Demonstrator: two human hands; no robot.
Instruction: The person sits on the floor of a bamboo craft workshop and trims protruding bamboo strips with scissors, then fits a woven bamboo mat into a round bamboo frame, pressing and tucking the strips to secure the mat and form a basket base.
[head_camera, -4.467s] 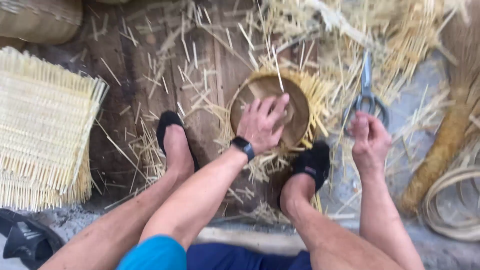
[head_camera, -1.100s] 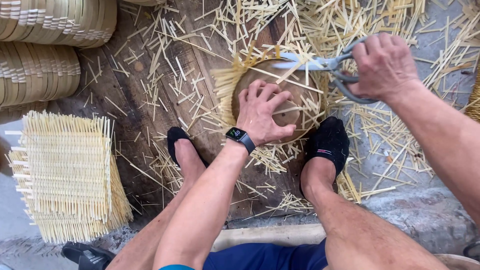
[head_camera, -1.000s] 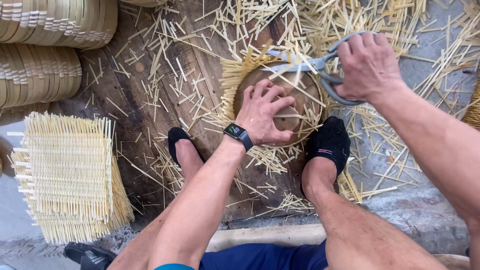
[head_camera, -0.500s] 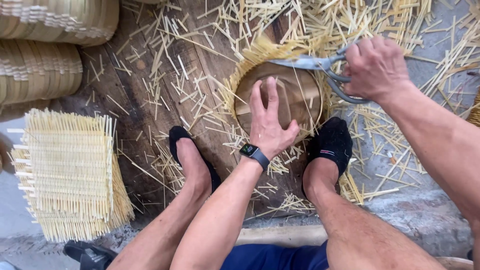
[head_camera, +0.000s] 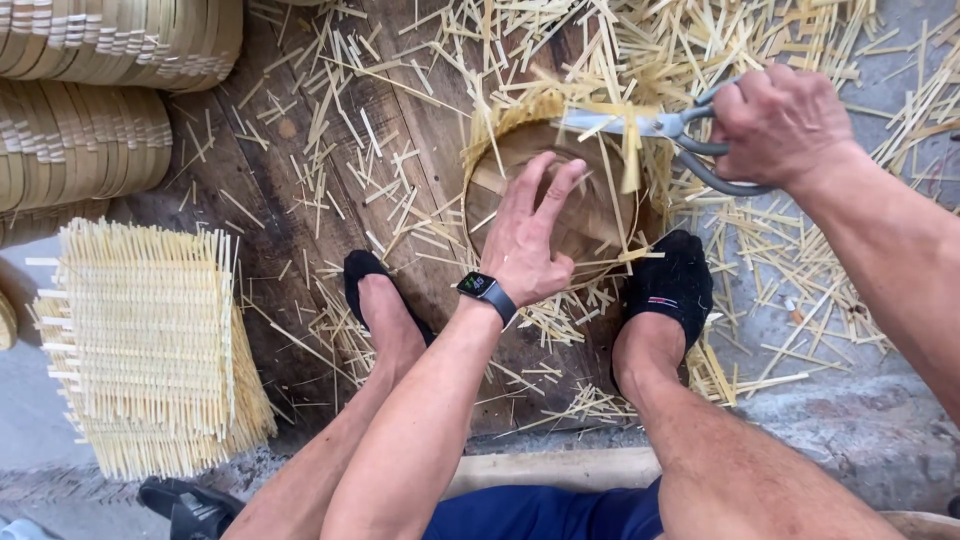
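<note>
The left hand (head_camera: 530, 245) lies flat on a round wooden block (head_camera: 560, 205), with its fingers spread out and gripping nothing. A dark watch (head_camera: 487, 293) sits on that wrist. Around the edge of the block stands a ring of thin yellow bamboo strips (head_camera: 520, 115), part of a small round woven piece (head_camera: 632, 160). It sits on the wooden boards (head_camera: 300, 200) of the floor, between the person's two feet. The right hand (head_camera: 780, 125) is closed tight around the handles of big grey scissors (head_camera: 665, 130). The blades point to the left and reach over the far edge of the round piece, right at the strips. I cannot tell whether the blades are touching a strip. The left foot (head_camera: 385, 310) and the right foot (head_camera: 665, 290) both wear black socks, and the right one is just beside the block. Lots of short cut bamboo bits (head_camera: 780, 260) are scattered all over the boards and the grey ground. To the left lies a square woven mat (head_camera: 150, 340) with loose ends sticking out. Above it, in the far left corner, are stacks of round woven baskets (head_camera: 110, 90).
</note>
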